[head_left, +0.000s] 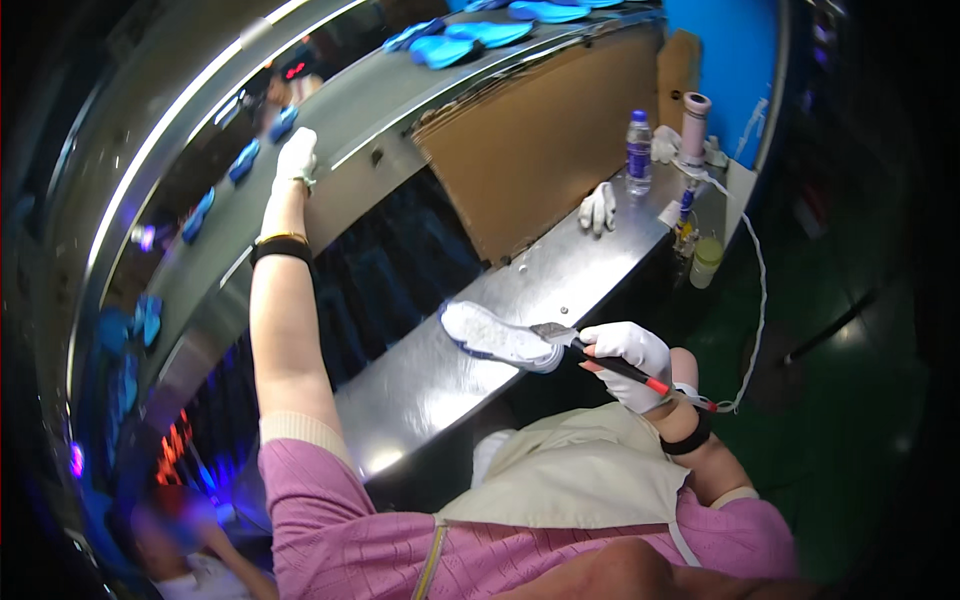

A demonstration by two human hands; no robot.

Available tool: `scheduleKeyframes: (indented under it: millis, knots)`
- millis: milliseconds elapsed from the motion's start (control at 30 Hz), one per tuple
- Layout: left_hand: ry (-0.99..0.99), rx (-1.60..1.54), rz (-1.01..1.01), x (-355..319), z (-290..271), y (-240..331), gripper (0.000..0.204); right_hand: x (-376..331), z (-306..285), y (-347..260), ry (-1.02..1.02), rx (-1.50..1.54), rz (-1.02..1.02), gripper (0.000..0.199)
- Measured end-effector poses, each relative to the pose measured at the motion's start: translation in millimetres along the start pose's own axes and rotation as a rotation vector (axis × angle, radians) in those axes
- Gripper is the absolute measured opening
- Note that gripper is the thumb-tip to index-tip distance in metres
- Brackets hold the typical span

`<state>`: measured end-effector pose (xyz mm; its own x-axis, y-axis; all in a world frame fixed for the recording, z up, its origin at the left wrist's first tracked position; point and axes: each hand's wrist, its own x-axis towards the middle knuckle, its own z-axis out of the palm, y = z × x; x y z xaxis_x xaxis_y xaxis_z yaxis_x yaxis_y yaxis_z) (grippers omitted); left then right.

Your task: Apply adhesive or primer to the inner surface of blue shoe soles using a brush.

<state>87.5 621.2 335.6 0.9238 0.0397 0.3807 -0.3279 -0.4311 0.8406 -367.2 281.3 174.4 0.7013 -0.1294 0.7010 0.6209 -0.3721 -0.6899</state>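
My left hand (pixel 297 158), in a white glove, reaches far out over the edge of the grey conveyor belt (pixel 345 110). Its fingers are too blurred to make out, and a blue shoe part (pixel 283 123) lies just beyond it. In my right hand (pixel 632 362), also gloved with some fingertips bare, is a brush (pixel 612 368) with a black and red handle. The brush's flat tip touches or hovers over the heel end of a white shoe sole (pixel 492 332) with a blue rim. That sole lies on the metal ledge (pixel 420 395) before me.
Several blue shoe parts (pixel 488 33) ride on the belt. A cardboard sheet (pixel 550 140) stands between belt and ledge. On the ledge's right end are a glove (pixel 598 208), a bottle (pixel 638 150) and a pink cylinder (pixel 694 125). A white cord (pixel 762 290) hangs down to the brush's handle.
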Motion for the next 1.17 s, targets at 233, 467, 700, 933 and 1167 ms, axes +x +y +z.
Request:
scheduleKeyframes:
  millis: [233, 467, 700, 933, 1167]
  knots:
    - [0.023, 1.372, -0.118, -44, -144, -54, 0.06, -2, 25, 14, -0.084, -0.07, -0.035, 0.028]
    - [0.28, 1.128, -0.331, -93, -157, -23, 0.038, -8, 51, 22, -0.151, -0.01, 0.037, 0.023]
    - [0.135, 1.179, -0.27, -92, -154, -19, 0.03, -18, 69, 52, -0.24, 0.1, 0.132, 0.027]
    - [0.129, 1.032, -0.296, -90, -158, -19, 0.044, -20, 85, 56, -0.207, 0.204, 0.235, 0.024]
    - [-0.145, 1.016, -0.281, -106, -152, 12, 0.053, -20, 88, 50, -0.256, 0.169, 0.282, 0.023]
